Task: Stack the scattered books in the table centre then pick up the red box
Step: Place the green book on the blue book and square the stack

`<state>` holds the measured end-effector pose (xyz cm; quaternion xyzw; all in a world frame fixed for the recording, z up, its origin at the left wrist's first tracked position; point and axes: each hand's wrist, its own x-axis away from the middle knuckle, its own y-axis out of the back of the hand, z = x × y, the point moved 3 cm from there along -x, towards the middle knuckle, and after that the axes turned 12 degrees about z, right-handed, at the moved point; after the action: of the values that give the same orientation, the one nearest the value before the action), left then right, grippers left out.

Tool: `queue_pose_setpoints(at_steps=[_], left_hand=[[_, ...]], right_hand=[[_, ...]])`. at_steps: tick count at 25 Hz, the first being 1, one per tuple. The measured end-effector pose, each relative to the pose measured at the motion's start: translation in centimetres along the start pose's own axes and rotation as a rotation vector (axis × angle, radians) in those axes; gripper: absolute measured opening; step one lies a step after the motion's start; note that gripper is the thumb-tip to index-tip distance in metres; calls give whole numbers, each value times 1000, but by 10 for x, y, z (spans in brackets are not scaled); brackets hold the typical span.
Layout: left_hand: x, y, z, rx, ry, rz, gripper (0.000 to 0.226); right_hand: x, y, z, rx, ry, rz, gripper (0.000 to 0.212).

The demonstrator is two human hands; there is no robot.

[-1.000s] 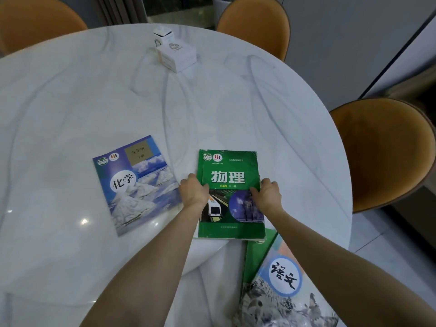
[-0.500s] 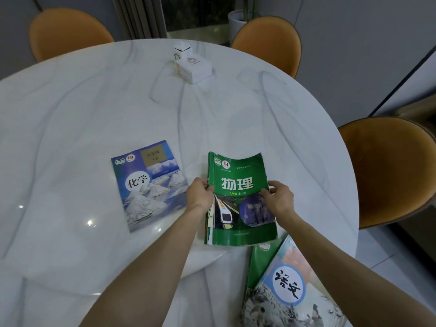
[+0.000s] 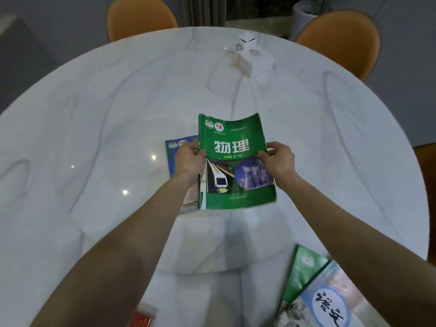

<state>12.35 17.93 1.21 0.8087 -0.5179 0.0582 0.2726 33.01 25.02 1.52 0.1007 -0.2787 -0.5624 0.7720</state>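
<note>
Holding the green book (image 3: 236, 161) by its two long sides, the left hand (image 3: 188, 159) and right hand (image 3: 279, 161) are closed on it above the blue book (image 3: 177, 147). Its long side points away, title at the far end. Two more books (image 3: 328, 296) lie near the right edge, and one red box (image 3: 140, 320) peeks in at the bottom.

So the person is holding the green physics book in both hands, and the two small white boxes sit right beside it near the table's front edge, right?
Not quite. The head view shows both hands, left and right, gripping the green physics book, but the two small white boxes sit well apart from it, at the far side of the round white marble table, near the orange chairs.
</note>
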Motion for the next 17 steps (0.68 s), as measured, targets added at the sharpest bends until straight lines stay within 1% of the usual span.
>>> queue_pose_setpoints(at_steps=[7,14,17], left_hand=[[-30,38,35,55,70,-101,26],[-48,47,73,61,147,-149,28],[-48,45,87,14,128,-166,27]], right_hand=[[-42,-57,18,75,32,117,30],[-66,-100,5,136,39,173,31],[-68,-106,-7,171,48,175,30]])
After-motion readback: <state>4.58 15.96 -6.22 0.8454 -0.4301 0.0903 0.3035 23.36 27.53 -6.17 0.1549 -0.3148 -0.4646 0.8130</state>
